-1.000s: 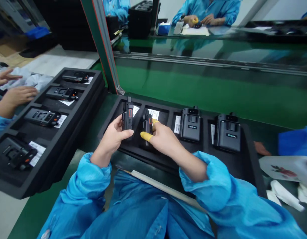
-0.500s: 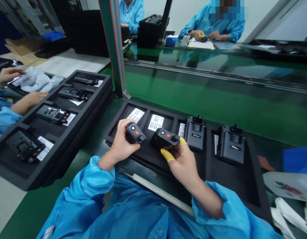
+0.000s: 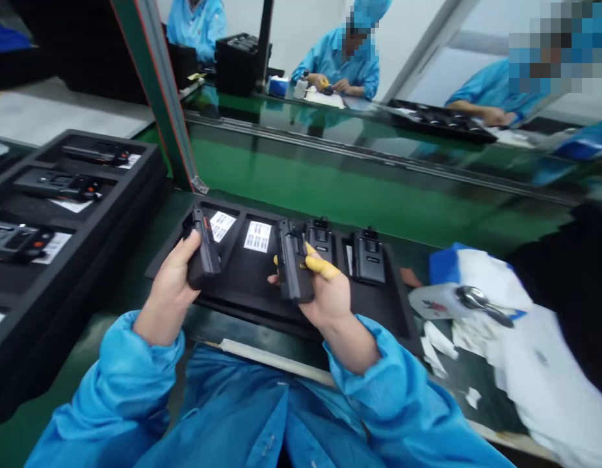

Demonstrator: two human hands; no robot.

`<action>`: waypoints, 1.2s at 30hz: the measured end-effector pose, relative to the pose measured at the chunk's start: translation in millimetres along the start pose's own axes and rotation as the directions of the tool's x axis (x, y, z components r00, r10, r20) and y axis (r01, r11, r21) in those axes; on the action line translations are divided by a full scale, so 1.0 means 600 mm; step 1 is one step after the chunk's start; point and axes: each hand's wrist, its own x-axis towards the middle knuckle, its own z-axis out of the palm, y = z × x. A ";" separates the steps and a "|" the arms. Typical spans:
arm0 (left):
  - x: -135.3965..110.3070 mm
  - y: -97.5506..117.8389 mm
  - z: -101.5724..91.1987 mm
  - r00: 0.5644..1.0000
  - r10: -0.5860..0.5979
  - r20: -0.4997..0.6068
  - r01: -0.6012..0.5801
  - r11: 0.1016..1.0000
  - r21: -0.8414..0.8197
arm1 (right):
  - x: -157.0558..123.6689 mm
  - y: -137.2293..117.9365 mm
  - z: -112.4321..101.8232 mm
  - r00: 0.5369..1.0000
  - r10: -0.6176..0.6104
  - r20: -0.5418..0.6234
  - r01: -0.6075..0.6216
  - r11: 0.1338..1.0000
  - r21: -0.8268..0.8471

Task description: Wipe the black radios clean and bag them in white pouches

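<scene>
My left hand (image 3: 171, 286) is closed around a small black radio-like device (image 3: 203, 250), held edge-up over the left end of a black foam tray (image 3: 233, 286). My right hand (image 3: 325, 292), with yellow finger cots on thumb and forefinger, grips a second black device (image 3: 292, 268) above the tray's middle. Two white barcode labels (image 3: 257, 236) lie in the tray's bare pockets. Two more black devices (image 3: 368, 255) sit upright in the tray's right-hand pockets.
A larger black tray (image 3: 135, 170) with several devices and labels stands at the left. A green post (image 3: 157, 97) rises behind it. White cloths, paper scraps and a metal tool (image 3: 479, 304) lie at the right. Other people in blue coats work across the green conveyor (image 3: 359, 188).
Both hands have turned their devices from top-up to side-on and lifted them slightly. The view has swung right, so the left tray has slid toward the edge.
</scene>
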 end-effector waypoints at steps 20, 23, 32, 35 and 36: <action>-0.021 -0.039 0.005 0.846 -0.012 0.533 -0.057 0.992 0.112 | -0.007 0.001 0.001 0.968 0.249 -0.032 -0.226 0.921 0.317; -0.022 -0.030 0.006 0.855 -0.015 0.519 -0.059 0.991 0.124 | -0.010 -0.009 -0.002 0.982 0.159 -0.098 -0.142 0.977 0.160; 0.091 0.039 0.026 0.966 0.074 0.248 -0.136 0.960 0.245 | 0.093 -0.029 0.017 0.996 0.017 -0.082 -0.037 0.967 -0.250; 0.140 0.029 0.032 0.972 0.148 0.182 -0.215 0.875 0.433 | 0.146 0.000 0.031 0.980 -0.191 -0.049 0.125 0.794 -0.594; 0.152 0.022 0.033 0.972 0.159 0.173 -0.224 0.845 0.486 | 0.158 0.010 0.034 0.966 -0.255 -0.029 0.172 0.725 -0.667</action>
